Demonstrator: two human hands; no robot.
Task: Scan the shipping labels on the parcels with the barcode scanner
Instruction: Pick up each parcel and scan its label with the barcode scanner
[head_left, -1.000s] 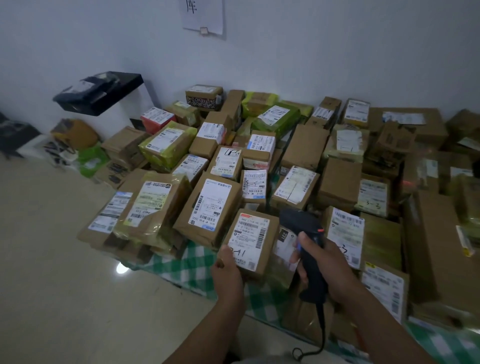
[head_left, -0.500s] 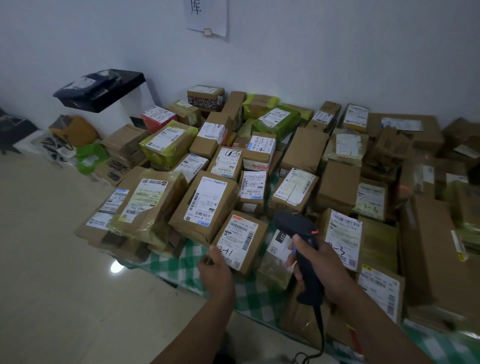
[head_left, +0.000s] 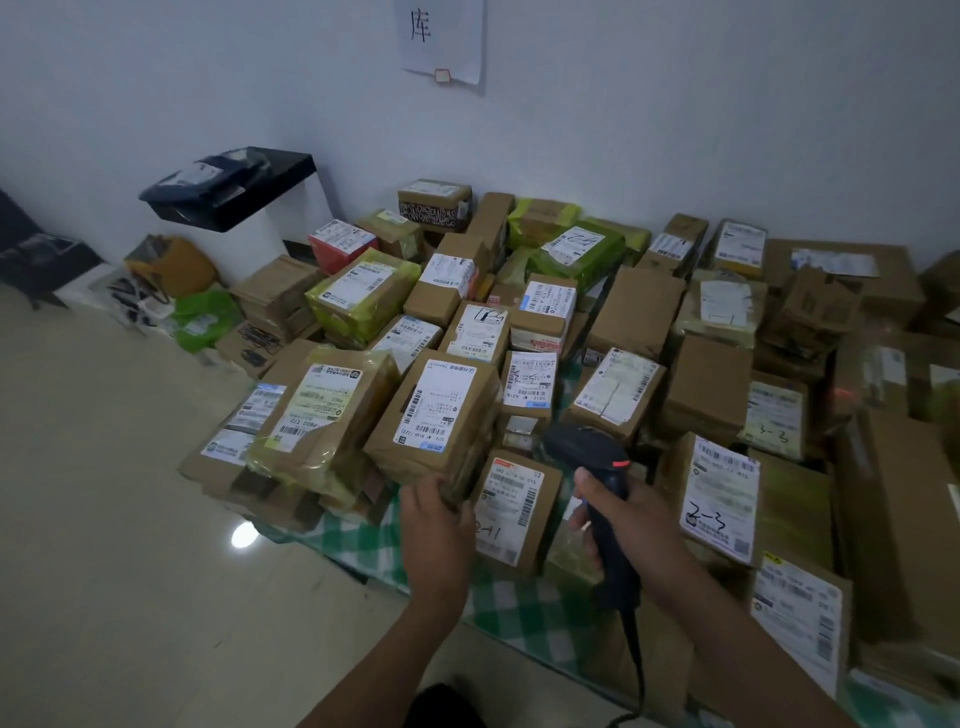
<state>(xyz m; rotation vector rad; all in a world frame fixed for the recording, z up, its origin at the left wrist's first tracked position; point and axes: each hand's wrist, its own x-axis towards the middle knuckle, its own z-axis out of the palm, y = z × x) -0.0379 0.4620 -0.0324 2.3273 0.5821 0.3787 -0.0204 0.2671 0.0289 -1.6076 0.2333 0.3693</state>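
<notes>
now, in the head view, our left grip (head_left: 436, 530) clasps the centre-frame brown parcel (head_left: 467, 447) by its near corner; our right grip (head_left: 631, 519) is clamped round the barcode scanner (head_left: 587, 452) just right of it. we'd tip the parcel's label (head_left: 436, 405) squarely towards the scanner.

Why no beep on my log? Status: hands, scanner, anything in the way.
Left hand grips near corner of white-labelled cardboard parcel. Right hand grips barcode scanner, aimed out over the pile. Nothing between scanner and labels.
</notes>
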